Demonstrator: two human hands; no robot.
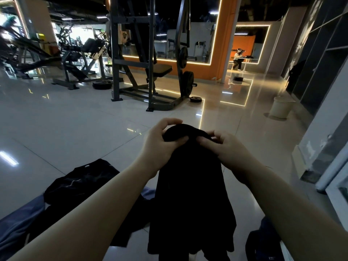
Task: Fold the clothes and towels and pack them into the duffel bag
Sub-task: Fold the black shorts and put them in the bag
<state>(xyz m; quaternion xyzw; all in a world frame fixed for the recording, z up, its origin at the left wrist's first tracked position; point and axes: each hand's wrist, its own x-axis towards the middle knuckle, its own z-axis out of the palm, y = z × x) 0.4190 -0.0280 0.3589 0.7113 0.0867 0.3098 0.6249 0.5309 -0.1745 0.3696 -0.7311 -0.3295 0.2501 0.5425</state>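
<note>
Floor tiles (75, 129) carry two more garments at lower left, one black shirt (81, 181) lying over one grey-blue piece (17, 223); a dark bag (263, 240) sits at lower right, its contents hidden. One black garment (190, 194), plain and limp, hangs mid-air from both hands: left hand (160, 142) and right hand (227, 146) each pinch its top edge with curled fingers

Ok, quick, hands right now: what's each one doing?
Left hand: pinching the top edge of the black garment, held up.
Right hand: pinching the same edge of it.
</note>
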